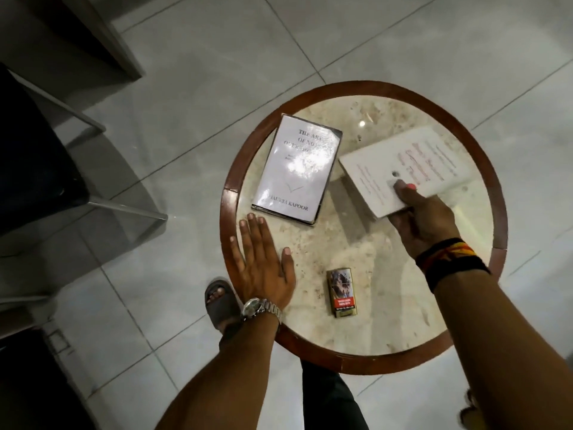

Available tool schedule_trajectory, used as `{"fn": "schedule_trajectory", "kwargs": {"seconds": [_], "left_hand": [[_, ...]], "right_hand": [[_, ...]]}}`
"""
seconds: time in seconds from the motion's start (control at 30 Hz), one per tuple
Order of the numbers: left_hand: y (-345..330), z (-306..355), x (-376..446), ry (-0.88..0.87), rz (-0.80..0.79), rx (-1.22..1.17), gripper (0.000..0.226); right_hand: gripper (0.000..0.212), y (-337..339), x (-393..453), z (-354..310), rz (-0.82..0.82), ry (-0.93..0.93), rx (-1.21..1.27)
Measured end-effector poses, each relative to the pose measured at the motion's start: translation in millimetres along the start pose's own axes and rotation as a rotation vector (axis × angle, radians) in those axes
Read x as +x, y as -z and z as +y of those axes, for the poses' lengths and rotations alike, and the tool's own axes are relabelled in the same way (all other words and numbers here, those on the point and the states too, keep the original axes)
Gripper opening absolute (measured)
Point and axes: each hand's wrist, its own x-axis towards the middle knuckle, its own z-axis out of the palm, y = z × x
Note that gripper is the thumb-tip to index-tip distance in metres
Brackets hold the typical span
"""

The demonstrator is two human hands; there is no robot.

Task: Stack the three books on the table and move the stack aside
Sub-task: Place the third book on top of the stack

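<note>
white book (403, 169) gripped by right hand (421, 221), left hand (263, 268) flat

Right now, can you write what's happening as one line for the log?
right hand: holding white book lifted | left hand: flat on table | lavender book: lying on dark book

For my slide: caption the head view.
Right hand lifts a white paperback book beside two stacked books on a round marble table.
</note>
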Motion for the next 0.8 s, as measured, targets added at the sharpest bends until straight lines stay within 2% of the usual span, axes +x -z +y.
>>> {"fn": "schedule_trajectory", "kwargs": {"seconds": [0.13, 0.23, 0.37, 0.47, 0.57, 0.67, 0.73, 0.8], "left_hand": [[-3, -3, 0, -0.001, 0.006, -0.010, 0.080], [-5, -3, 1, 0.002, -0.013, 0.012, 0.080], [-7, -3, 1, -0.002, -0.014, -0.002, 0.081], [-7, -4, 1, -0.002, -0.012, -0.023, 0.080], [-7, -7, 1, -0.025, -0.017, -0.055, 0.079], [9, -6, 5, 0.077, 0.057, -0.308, 0.079], [30, -4, 18, 0.145, 0.123, -0.423, 0.076], [51, 4, 43, 0.125, 0.066, -0.480, 0.073]], "right_hand": [[0.013, -52, -11, 19, -0.079, 0.013, -0.215], [0.019, -81, -13, 36, -0.113, 0.014, -0.329], [0.028, -96, -9, 59, -0.016, -0.035, -0.432], [0.025, -97, 1, 69, 0.057, -0.034, -0.534], [0.038, -97, 9, 72, 0.149, 0.039, -0.691], [0.051, -96, 7, 71, 0.227, 0.080, -0.749], [0.060, -94, 5, 74, 0.214, 0.064, -0.757], [0.068, -90, 11, 81, 0.193, 0.049, -0.722]]}}
